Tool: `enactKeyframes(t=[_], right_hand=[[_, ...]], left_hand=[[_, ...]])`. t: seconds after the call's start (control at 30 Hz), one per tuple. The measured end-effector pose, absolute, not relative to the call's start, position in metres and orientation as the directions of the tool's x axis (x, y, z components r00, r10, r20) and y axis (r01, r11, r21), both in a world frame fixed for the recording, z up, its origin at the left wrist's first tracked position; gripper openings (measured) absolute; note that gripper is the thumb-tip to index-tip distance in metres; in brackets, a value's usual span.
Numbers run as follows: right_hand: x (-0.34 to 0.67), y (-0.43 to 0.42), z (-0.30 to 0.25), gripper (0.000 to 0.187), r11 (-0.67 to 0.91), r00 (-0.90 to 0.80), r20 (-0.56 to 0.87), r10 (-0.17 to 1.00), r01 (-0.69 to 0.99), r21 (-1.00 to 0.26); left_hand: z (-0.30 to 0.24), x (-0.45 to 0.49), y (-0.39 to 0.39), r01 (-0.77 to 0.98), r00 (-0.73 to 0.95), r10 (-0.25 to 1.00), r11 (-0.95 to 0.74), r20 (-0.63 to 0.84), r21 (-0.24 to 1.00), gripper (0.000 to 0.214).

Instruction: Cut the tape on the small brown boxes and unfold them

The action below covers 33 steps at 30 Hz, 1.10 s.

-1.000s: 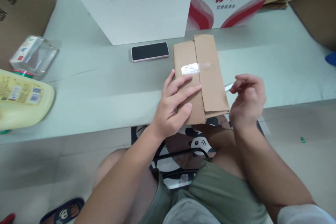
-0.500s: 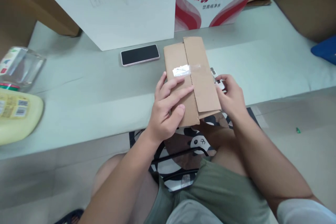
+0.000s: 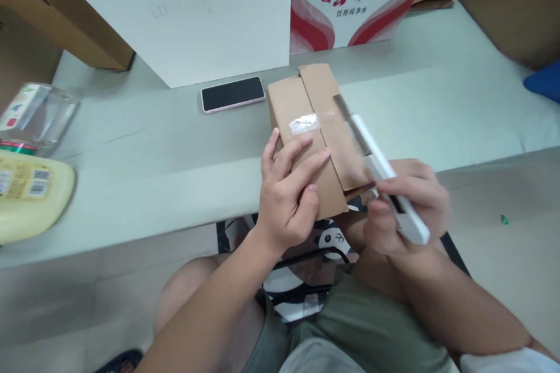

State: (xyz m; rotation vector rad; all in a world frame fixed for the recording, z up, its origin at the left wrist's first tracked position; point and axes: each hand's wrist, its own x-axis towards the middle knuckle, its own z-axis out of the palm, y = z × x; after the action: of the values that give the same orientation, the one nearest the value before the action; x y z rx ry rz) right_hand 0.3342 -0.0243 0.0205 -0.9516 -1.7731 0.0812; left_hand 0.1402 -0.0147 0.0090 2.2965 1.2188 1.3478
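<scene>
A small brown cardboard box [image 3: 321,186] juts over the near edge of the table, its top flap held by a strip of clear tape [image 3: 305,123]. My left hand [image 3: 291,192] lies on the box's top, fingers spread and pressing it, the thumb bent. In my right hand [image 3: 409,204] is a white utility knife [image 3: 380,157] with its metal blade out. The blade points up and away over the right part of the box; whether it touches the cardboard I cannot tell. Motion blurs my right hand a little.
A phone [image 3: 233,94] lies behind the box to the left. Beyond it stand a large white carton [image 3: 219,23] and a red-and-white printed box [image 3: 359,29]. At the left lie a clear bottle [image 3: 48,113] and a yellow bottle [image 3: 39,198]. Something blue [image 3: 542,80] is at the right edge.
My right hand has come up from the box's right side and nearer to me, bringing the utility knife into full view. The box has tilted and shifted slightly under my left hand.
</scene>
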Motion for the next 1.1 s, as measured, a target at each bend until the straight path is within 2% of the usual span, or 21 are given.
enactKeyframes(t=[0.1, 0.27, 0.43, 0.6, 0.77, 0.97, 1.1], right_hand=[[0.328, -0.026, 0.027, 0.013, 0.739, -0.135, 0.83, 0.54, 0.549, -0.392], [0.324, -0.02, 0.022, 0.027, 0.712, -0.087, 0.81, 0.58, 0.537, -0.452], [0.319, -0.02, 0.024, 0.011, 0.724, -0.219, 0.748, 0.627, 0.517, -0.455], [0.313, -0.021, 0.035, 0.004, 0.699, -0.218, 0.738, 0.639, 0.565, -0.438], [0.305, -0.017, 0.043, 0.008, 0.638, -0.198, 0.698, 0.689, 0.622, -0.453], [0.311, -0.021, 0.04, 0.009, 0.695, -0.16, 0.755, 0.636, 0.545, -0.469], [0.329, -0.04, 0.037, 0.011, 0.682, -0.159, 0.722, 0.674, 0.51, -0.524]], left_hand=[[0.01, 0.144, -0.017, 0.543, 0.222, 0.741, -0.634, 0.634, 0.551, 0.041], [0.01, 0.145, -0.015, 0.526, 0.212, 0.733, -0.643, 0.647, 0.556, 0.036], [0.008, 0.145, -0.014, 0.52, 0.207, 0.729, -0.647, 0.652, 0.558, 0.037], [0.008, 0.144, -0.014, 0.519, 0.212, 0.739, -0.639, 0.639, 0.567, 0.037], [0.007, 0.141, -0.014, 0.529, 0.206, 0.761, -0.616, 0.615, 0.584, 0.036], [0.009, 0.138, -0.016, 0.556, 0.213, 0.777, -0.595, 0.592, 0.58, 0.038], [0.01, 0.138, -0.016, 0.546, 0.195, 0.802, -0.568, 0.565, 0.617, 0.038]])
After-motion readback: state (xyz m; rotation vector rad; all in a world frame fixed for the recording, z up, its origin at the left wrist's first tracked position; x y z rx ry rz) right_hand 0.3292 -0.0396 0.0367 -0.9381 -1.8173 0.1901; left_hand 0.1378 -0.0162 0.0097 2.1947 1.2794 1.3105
